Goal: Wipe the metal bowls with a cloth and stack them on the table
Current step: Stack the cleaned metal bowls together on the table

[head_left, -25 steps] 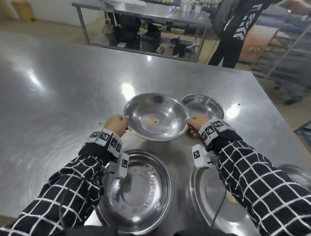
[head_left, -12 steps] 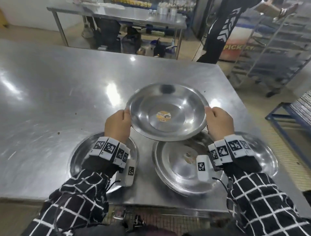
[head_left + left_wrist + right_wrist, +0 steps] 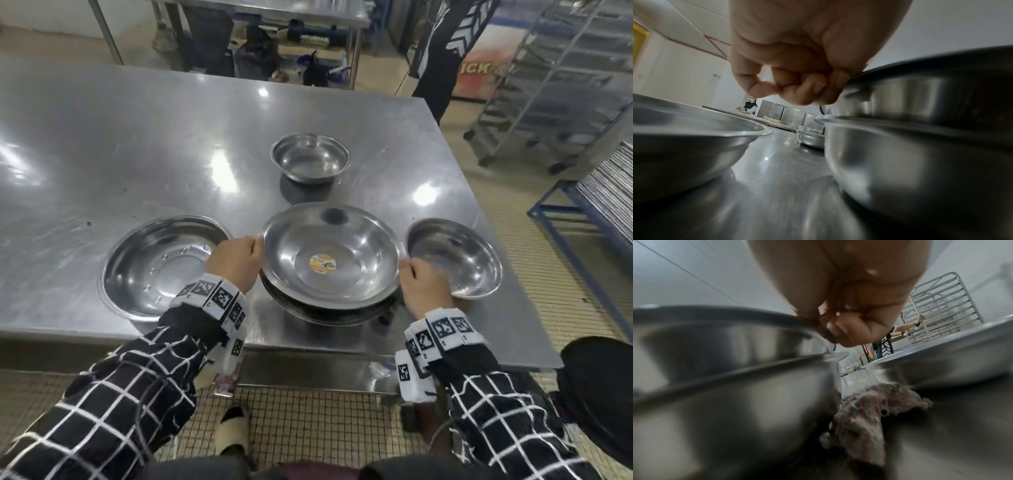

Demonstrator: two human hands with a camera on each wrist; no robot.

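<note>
A wide metal bowl with a yellow sticker (image 3: 329, 253) sits nested in a larger bowl (image 3: 329, 317) near the table's front edge. My left hand (image 3: 236, 262) pinches its left rim, and my right hand (image 3: 423, 287) pinches its right rim. In the left wrist view the curled fingers (image 3: 813, 87) clamp the upper bowl's rim (image 3: 920, 65) above the lower bowl (image 3: 910, 162). The right wrist view shows the fingers (image 3: 844, 331) curled on the same rim (image 3: 735, 313). A crumpled pinkish cloth (image 3: 869, 415) lies on the table between this stack and the bowl to the right.
Another wide bowl (image 3: 161, 267) lies to the left, a medium bowl (image 3: 455, 257) to the right, and a small deep bowl (image 3: 310, 159) behind. The steel table (image 3: 137, 137) ends just in front of the stack. A person in black (image 3: 445, 51) stands beyond the far right corner by a rack (image 3: 565, 68).
Both hands carried the stickered bowl from the middle of the table toward the front edge and lowered it into the larger bowl. The head view pulled back.
</note>
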